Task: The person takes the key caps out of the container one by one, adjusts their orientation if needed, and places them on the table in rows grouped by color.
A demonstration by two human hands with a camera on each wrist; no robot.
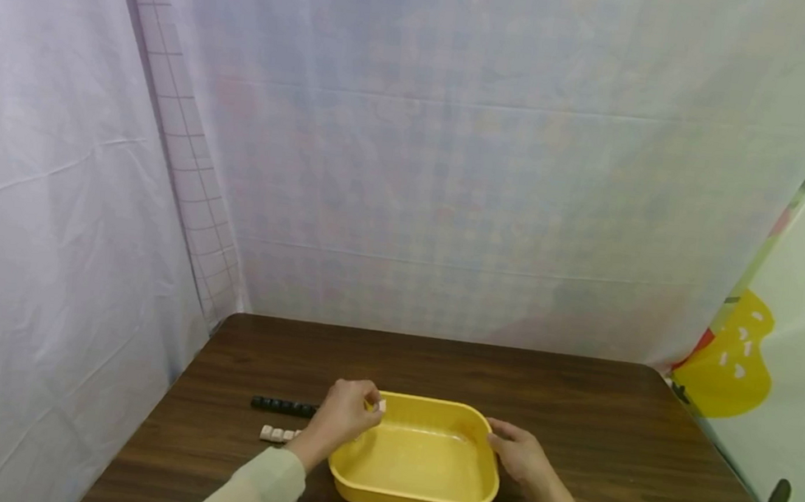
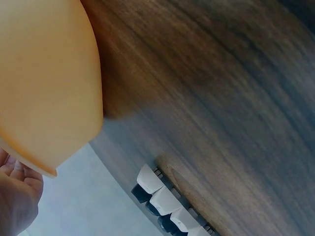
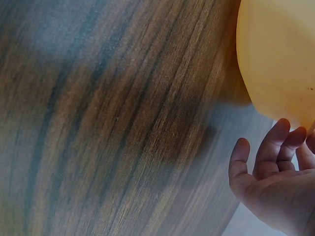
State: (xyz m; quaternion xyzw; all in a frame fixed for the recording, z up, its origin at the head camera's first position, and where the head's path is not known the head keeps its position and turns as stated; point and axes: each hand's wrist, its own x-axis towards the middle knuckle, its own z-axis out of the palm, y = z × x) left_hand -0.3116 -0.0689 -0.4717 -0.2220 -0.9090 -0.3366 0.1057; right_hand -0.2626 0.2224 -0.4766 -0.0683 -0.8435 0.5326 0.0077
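A yellow plastic basin (image 1: 415, 464) with rounded corners rests on the table, its bare floor showing. My left hand (image 1: 342, 420) is over its left rim, pinching a small whitish keycap (image 1: 381, 406) between thumb and fingertips. At the basin's right far corner, my right hand (image 1: 519, 456) grips the rim; the right wrist view shows its fingers (image 3: 268, 152) bent against the outer wall. Left of the basin lie a row of white keycaps (image 1: 277, 434) and, farther back, a row of black keycaps (image 1: 284, 406). My left arm partly hides both rows from the head camera.
The dark wood-grain table (image 1: 600, 414) extends to both sides of the basin. A pale curtain (image 1: 452, 207) hangs behind it, with a white sheet (image 1: 43, 202) at the left. A printed cloth with yellow shapes (image 1: 724, 370) hangs at the right.
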